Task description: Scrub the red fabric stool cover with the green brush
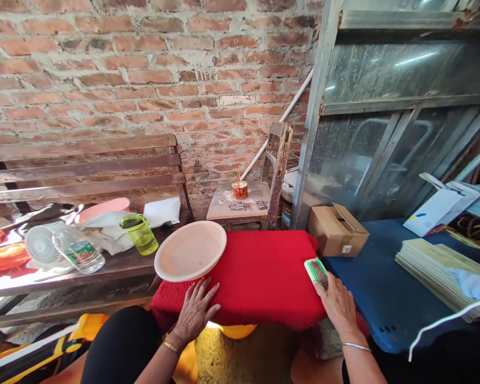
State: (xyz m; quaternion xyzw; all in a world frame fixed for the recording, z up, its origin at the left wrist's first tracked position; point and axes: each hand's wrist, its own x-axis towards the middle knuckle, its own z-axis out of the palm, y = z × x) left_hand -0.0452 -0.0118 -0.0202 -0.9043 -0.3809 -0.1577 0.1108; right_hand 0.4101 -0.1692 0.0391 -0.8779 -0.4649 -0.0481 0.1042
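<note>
A red cloth (270, 277) covers the low surface before me. My left hand (196, 306) rests on its near-left part with the fingers spread, fingertips close to the rim of a pale pink plastic basin (191, 229). The basin sits at the cloth's left end and holds nothing I can make out. At the right end of the cloth, my right hand (338, 304) is closed around a small green-and-white scrubbing brush (316, 272). The brush's underside is hidden from view.
On the left, a wooden bench (84, 160) carries a green bottle (142, 234), a clear bottle (80, 250) and a small fan (44, 242). A stool with a tin (240, 190) stands behind. To the right are a cardboard box (338, 232) and a blue table (364, 266) with stacked sheets.
</note>
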